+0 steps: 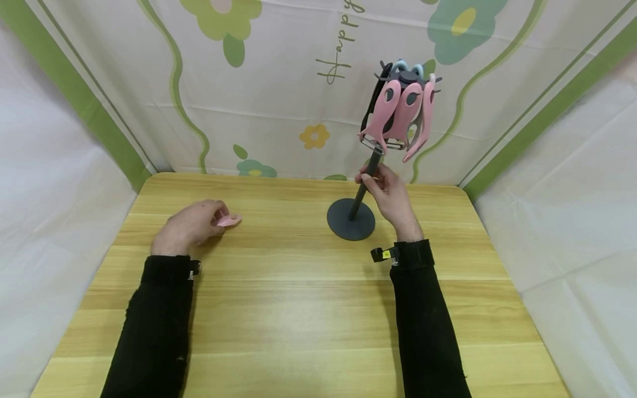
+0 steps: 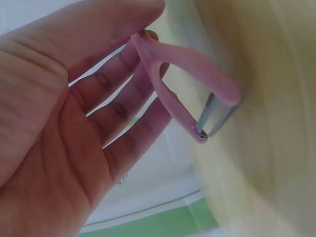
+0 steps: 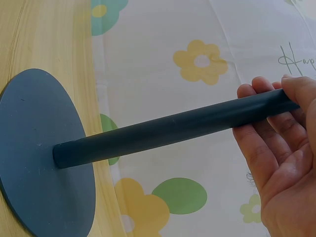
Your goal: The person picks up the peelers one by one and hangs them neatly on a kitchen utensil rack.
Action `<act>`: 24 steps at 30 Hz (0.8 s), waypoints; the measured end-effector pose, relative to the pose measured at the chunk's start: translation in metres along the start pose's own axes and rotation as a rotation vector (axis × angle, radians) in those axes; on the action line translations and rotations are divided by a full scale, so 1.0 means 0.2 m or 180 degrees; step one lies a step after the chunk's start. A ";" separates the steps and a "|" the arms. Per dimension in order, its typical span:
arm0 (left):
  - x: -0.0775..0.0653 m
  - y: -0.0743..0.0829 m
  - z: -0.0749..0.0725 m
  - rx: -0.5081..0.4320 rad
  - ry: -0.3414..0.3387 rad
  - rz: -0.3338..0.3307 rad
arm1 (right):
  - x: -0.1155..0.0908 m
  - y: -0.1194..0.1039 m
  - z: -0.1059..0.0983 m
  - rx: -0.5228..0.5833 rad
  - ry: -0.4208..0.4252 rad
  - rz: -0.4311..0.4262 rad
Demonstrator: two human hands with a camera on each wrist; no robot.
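My left hand (image 1: 191, 224) is low over the left part of the table, pinching a pink Y-shaped peeler (image 2: 192, 69) between thumb and fingertips. The peeler's metal blade (image 2: 213, 116) points away from the palm in the left wrist view. On the right, my right hand (image 1: 390, 196) grips the dark pole (image 3: 173, 123) of a utensil stand, fingers curled round its upper part. The stand's round base (image 1: 350, 219) rests on the table. Around its top hang several pink-handled utensils (image 1: 385, 110), at least one a peeler, with black and light blue ones behind.
The wooden table (image 1: 278, 309) runs back to a white curtain (image 1: 278, 83) printed with flowers and lettering. White cloth sides (image 1: 45, 182) enclose the table at left and right. A strapped camera (image 1: 385, 254) sits on the right wrist.
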State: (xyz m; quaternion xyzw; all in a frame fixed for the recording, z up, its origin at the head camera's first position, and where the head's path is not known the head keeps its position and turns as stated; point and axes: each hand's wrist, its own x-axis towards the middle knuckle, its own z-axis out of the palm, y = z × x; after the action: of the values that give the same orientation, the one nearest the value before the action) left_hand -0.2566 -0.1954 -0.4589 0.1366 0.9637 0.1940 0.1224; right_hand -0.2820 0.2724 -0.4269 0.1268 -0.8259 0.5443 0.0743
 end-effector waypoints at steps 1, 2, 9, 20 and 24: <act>0.00 0.01 0.00 -0.0012 0.0016 0.0013 | 0.00 0.00 0.00 -0.0001 0.0000 -0.0017; 0.00 0.02 0.00 -0.0024 0.0031 0.0016 | 0.00 0.00 0.00 0.0006 0.0003 -0.0029; 0.01 0.08 -0.02 -0.0120 0.0279 0.0171 | 0.00 0.00 0.00 0.0017 -0.0002 -0.0042; 0.06 0.22 -0.04 -0.0285 0.0718 0.0394 | 0.00 -0.01 0.00 0.0068 -0.0017 0.0071; 0.06 0.28 -0.05 -0.0299 0.0837 0.0506 | 0.00 -0.01 0.00 0.0039 0.0011 0.0067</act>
State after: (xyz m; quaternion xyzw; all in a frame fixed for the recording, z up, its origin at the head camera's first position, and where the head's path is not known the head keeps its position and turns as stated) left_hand -0.2588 -0.1462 -0.4294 0.1800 0.9474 0.2641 -0.0143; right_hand -0.2807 0.2711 -0.4261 0.1175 -0.8237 0.5504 0.0692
